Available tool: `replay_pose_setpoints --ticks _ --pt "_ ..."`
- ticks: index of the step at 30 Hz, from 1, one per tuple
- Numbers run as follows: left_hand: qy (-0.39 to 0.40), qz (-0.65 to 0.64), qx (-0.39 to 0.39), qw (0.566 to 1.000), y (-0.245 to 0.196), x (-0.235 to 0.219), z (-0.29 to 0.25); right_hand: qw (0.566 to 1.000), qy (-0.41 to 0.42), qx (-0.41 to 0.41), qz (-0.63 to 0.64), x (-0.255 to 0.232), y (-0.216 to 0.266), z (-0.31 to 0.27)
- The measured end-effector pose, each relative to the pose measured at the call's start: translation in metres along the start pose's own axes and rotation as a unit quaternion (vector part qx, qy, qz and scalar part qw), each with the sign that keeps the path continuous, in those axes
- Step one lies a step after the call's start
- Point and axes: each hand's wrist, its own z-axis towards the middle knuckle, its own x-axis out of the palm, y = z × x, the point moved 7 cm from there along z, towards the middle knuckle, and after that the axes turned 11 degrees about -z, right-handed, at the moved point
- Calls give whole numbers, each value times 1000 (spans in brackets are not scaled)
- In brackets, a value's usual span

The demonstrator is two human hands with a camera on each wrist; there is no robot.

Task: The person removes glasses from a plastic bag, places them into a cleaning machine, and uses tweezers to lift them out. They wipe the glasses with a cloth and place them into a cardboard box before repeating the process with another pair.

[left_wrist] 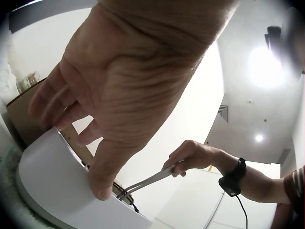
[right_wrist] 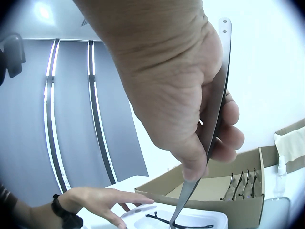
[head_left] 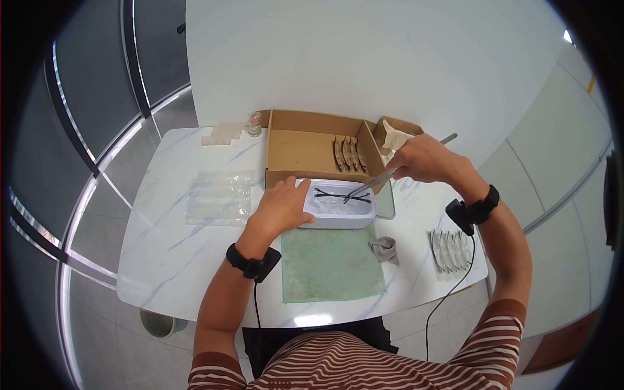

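My left hand [head_left: 279, 207] grips the left end of a white oblong tub [head_left: 338, 223], the thumb on the near wall and fingers at the far side. A pair of folded black-armed eyeglasses [head_left: 330, 195] lies within the tub, the arms crossed. Above and to the right, my right hand [head_left: 426, 159] holds long metal tweezers [head_left: 374, 184] between thumb and fingers. The tweezers [right_wrist: 190, 187] slant down left, their tips right at the black arms of the eyeglasses [right_wrist: 159, 219]. In the left wrist view, the thumb lies on the tub [left_wrist: 62, 186].
Behind the tub stands a cardboard box [head_left: 299, 144] with several eyeglasses [head_left: 350, 155]. A green mat [head_left: 331, 270] and crumpled grey cloth [head_left: 383, 248] lie in front. Wrapped curved items [head_left: 450, 251] are at right, a clear plastic bag [head_left: 220, 198] at left, a small jar [head_left: 255, 123] behind.
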Motion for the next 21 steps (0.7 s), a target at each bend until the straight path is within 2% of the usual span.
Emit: replay_pose_setpoints --ticks 4,13,16,21 --pt "13 -4 -5 1000 0 -1 1 1000 11 13 3 -7 -1 -2" --pt "8 -5 -3 1000 -1 -1 0 999 28 18 34 35 6 14" --pt "1 -4 2 1000 2 1 1 999 2 4 32 31 5 12" --pt "5 -4 -2 1000 1 0 0 999 9 17 32 31 0 11"
